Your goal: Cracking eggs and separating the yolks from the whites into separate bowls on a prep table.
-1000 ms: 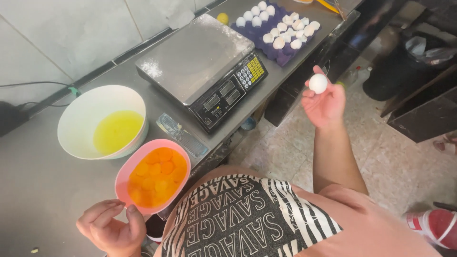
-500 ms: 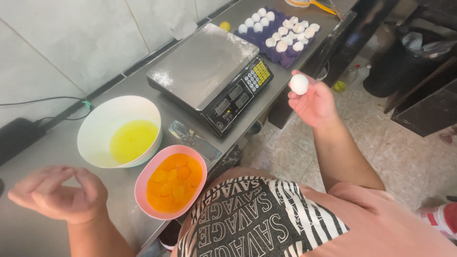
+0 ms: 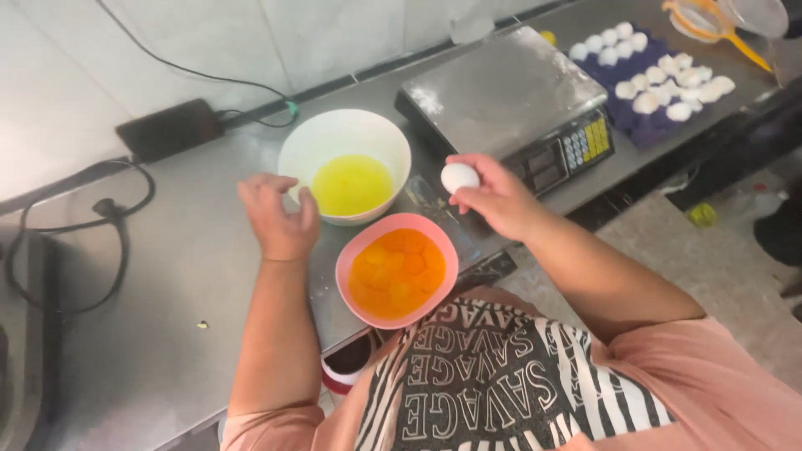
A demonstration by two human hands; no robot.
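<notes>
The right hand (image 3: 493,196) pinches a white egg (image 3: 459,177) in its fingertips, above the surface between the pink bowl (image 3: 351,263) and the scale (image 3: 501,92); the left hand (image 3: 280,217) hovers half-open, empty, beside the white bowl (image 3: 334,134)

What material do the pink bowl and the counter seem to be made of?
The pink bowl looks like matte plastic: uniform opaque colour, thin rim, only soft highlights. The counter seems brushed stainless steel: grey, dull, blurred reflections.

The egg (image 3: 459,177) is white. The pink bowl (image 3: 353,255) has orange yolks (image 3: 398,273); the white bowl (image 3: 334,138) has yellow liquid (image 3: 352,184). The egg tray (image 3: 632,121) is purple.
</notes>
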